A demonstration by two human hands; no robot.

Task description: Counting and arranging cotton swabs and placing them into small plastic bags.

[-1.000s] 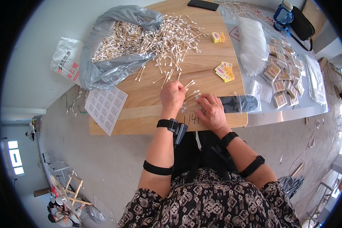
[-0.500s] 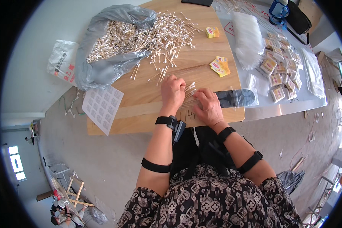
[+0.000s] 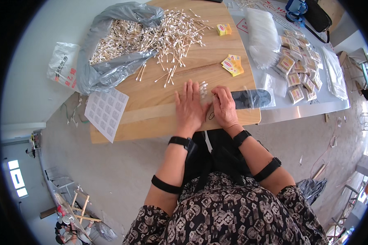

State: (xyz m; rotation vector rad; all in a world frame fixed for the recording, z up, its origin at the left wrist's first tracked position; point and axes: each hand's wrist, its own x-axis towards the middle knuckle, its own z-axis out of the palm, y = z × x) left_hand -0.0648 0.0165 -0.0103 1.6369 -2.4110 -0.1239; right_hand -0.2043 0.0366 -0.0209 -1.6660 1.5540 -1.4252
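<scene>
Flattened now, left hand (image 3: 190, 107) lies palm-down on pale wooden table (image 3: 151, 118), fingers spread beside small bundle of white-tipped cotton swabs (image 3: 203, 88); right hand (image 3: 224, 107) pinches clear plastic sleeve (image 3: 249, 98). Large loose swab heap (image 3: 167, 34) unpacked; many filled packets (image 3: 298, 75) done.

Bright, even daylight fills a round fisheye view ringed by a black border. The pale wooden counter (image 3: 159, 110) is well lit, with only soft, short shadows under the two hands (image 3: 206, 108). Glare whitens the clear plastic sheet (image 3: 274, 36) toward one o'clock, and a bright window (image 3: 16, 177) glows at eight o'clock. Straight edges bow near the rim, where detail softens. The centre is sharp.
</scene>
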